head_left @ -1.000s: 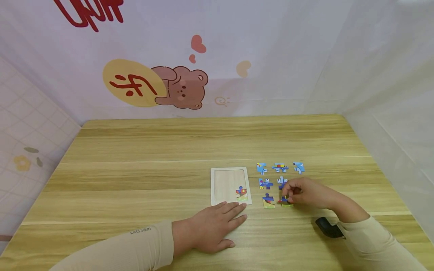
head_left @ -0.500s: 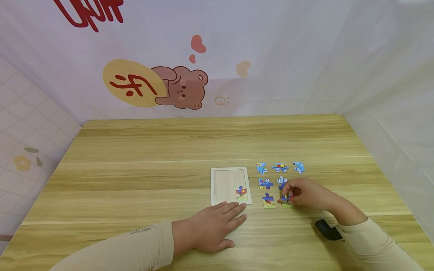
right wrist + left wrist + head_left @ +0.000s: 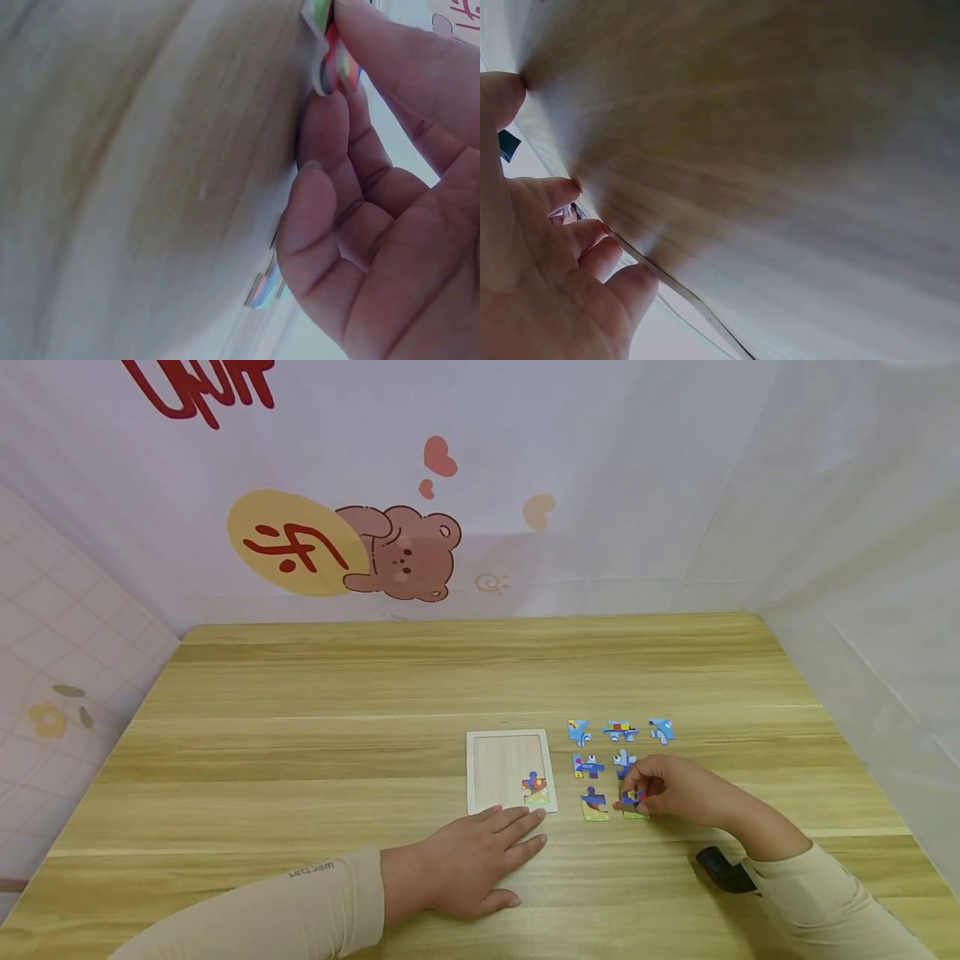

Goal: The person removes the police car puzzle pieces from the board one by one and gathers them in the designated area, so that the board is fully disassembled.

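Observation:
My left hand lies spread on the table, its fingertips touching the near edge of a white-rimmed wooden puzzle tray. In the tray's near right corner sits one jigsaw piece in red, blue, yellow and green. To the right, my right hand pinches a jigsaw piece between thumb and fingers, low over the table; the hand partly covers it. The right wrist view shows that piece's green and red face at the thumb tip. Beside it lies a yellow and blue piece.
Several more pieces lie in rows right of the tray, among them a police piece, a piece partly behind my right fingers, and blue sky pieces farther back. A black wrist-worn device sits under my right wrist.
The piece at my right fingertips shows more of its coloured face than a second ago, and my right wrist has shifted slightly left. My left hand keeps its place.

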Demonstrator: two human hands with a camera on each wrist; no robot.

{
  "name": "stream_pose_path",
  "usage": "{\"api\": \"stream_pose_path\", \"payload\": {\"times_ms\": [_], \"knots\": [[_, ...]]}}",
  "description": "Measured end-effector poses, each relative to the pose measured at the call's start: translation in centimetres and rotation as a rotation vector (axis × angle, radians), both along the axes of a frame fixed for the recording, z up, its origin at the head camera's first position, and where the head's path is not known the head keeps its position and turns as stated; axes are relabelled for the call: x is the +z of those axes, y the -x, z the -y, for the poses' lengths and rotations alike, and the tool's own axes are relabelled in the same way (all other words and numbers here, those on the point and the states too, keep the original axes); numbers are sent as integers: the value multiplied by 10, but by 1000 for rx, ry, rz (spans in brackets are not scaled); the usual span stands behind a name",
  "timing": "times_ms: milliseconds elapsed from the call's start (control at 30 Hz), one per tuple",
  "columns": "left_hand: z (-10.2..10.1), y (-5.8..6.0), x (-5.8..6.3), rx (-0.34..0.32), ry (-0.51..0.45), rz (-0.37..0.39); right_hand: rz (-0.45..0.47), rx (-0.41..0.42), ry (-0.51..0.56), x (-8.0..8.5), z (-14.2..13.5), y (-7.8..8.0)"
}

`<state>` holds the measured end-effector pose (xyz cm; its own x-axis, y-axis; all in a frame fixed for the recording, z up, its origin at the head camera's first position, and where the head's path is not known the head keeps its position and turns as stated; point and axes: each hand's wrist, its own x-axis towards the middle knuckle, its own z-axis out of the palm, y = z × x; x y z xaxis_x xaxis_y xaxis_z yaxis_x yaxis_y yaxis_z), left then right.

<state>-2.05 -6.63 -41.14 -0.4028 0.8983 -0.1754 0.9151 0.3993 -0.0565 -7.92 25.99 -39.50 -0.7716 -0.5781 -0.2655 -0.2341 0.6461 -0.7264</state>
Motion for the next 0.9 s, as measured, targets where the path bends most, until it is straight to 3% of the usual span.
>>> {"api": "stream_pose_path", "payload": {"times_ms": [900], "knots": [[0,1,2,4,0,25,-120,-5,-55,0,4,-4]]}}
